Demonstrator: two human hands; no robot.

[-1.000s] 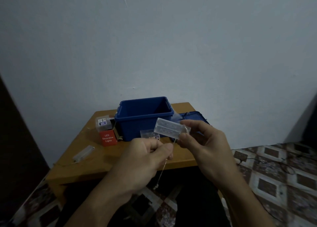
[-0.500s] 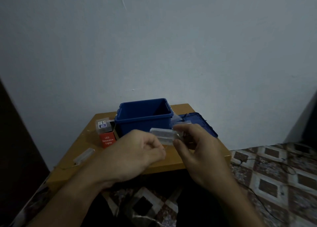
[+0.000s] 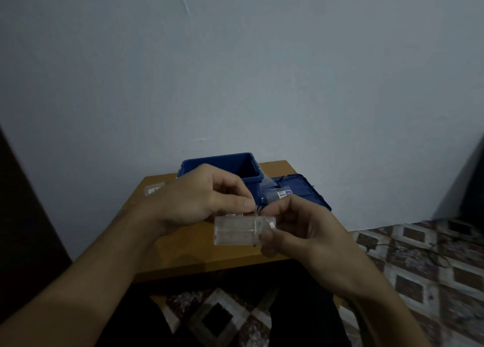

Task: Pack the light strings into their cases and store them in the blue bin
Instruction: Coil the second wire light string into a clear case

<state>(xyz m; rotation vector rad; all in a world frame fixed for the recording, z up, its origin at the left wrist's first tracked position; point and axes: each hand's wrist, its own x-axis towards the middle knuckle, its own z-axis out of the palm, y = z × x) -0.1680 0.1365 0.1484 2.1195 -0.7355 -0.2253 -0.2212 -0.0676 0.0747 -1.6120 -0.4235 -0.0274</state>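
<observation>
My right hand (image 3: 296,226) grips the right end of a clear plastic battery box (image 3: 237,231) of a light string, held level above the table's front part. My left hand (image 3: 207,198) pinches the thin wire (image 3: 254,217) that runs over the top of the box near its right end. The open blue bin (image 3: 248,167) stands at the back of the wooden table (image 3: 209,257), partly hidden behind my left hand. A clear case with a label (image 3: 277,193) lies just right of the bin, on the blue lid (image 3: 303,193).
A small clear case with a label (image 3: 154,189) lies at the table's back left. A pale wall rises right behind the table. Patterned floor tiles (image 3: 419,263) with a dark cable spread to the right. My dark-clothed legs are below the table's front edge.
Both hands have come down and nearer to me with the battery box. My left hand has moved up over the box, pulling the wire across its top. The red box is now hidden.
</observation>
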